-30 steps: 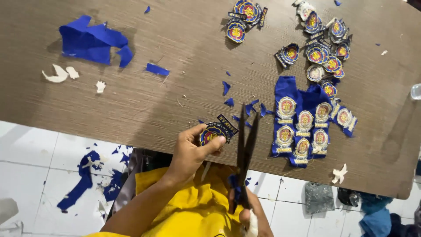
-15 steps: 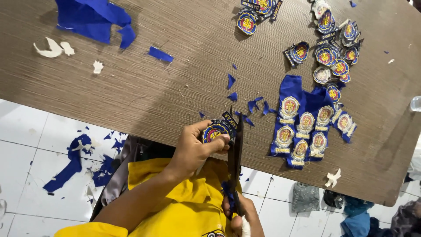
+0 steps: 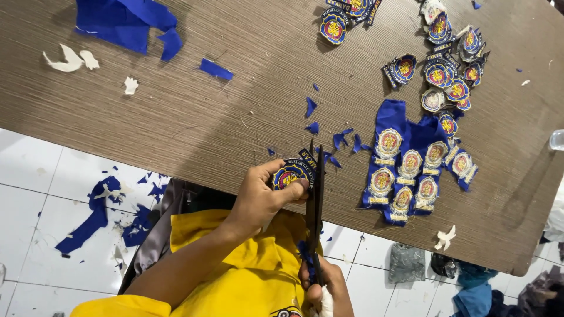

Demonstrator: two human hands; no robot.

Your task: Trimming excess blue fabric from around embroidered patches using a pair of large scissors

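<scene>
I see a brown wood-grain surface (image 3: 194, 117) filling most of the view, its edge running from nine o'clock down to four. Below it lies a white tiled floor (image 3: 41, 194) with dark grout, lit evenly. Blue scraps (image 3: 88, 220) litter the tiles at eight o'clock.

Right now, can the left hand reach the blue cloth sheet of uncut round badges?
Probably yes: the left hand pinches a cut badge, but only bare wooden table lies between it and the blue cloth sheet.
</scene>
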